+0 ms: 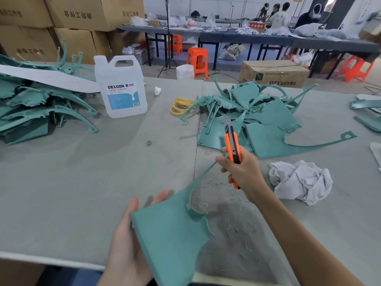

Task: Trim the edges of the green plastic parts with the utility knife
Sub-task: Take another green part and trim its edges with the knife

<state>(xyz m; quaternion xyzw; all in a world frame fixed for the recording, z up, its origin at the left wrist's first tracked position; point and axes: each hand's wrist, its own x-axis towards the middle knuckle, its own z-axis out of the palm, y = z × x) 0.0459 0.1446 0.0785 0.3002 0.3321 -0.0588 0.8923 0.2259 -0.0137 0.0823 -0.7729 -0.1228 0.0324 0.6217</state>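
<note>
We are holding a green part (171, 230) in our left hand (127, 242), above the near edge of the table (82, 172). The hand is cradling the part's broad flat end from below. The thumb is lying along its left edge and the fingers (162, 196) are reaching up behind its top edge, only their tips showing. The part is tilting, and its thin curved arm is running up and to the right as far as our right hand (245, 172). There the fingertips are meeting its tip; we cannot tell whether they are pinching it.

That hand is gripping the knife (232, 145), with the fingers wrapping round the lower half of the orange handle. The knife is standing nearly upright, its blade (225, 120) out and pointing up and away from us, not touching the part.

Green shavings (233, 223) are lying on the table between our forearms. A crumpled white rag (299, 180) is sitting just to the right of the right hand. Beyond the knife a heap (268, 120) of more green parts is spreading across the table, and yellow bands (181, 106) are lying just beside its left side. A second stack (31, 106) of green parts is lying at the far left, with a white strip (47, 77) resting across it. A clear jug (121, 87) is standing upright just beside that stack, and a small grey ring (149, 143) is lying mid-table. Behind the table, cardboard boxes (78, 17) are standing stacked and an orange stool (198, 60) is standing on the floor.
</note>
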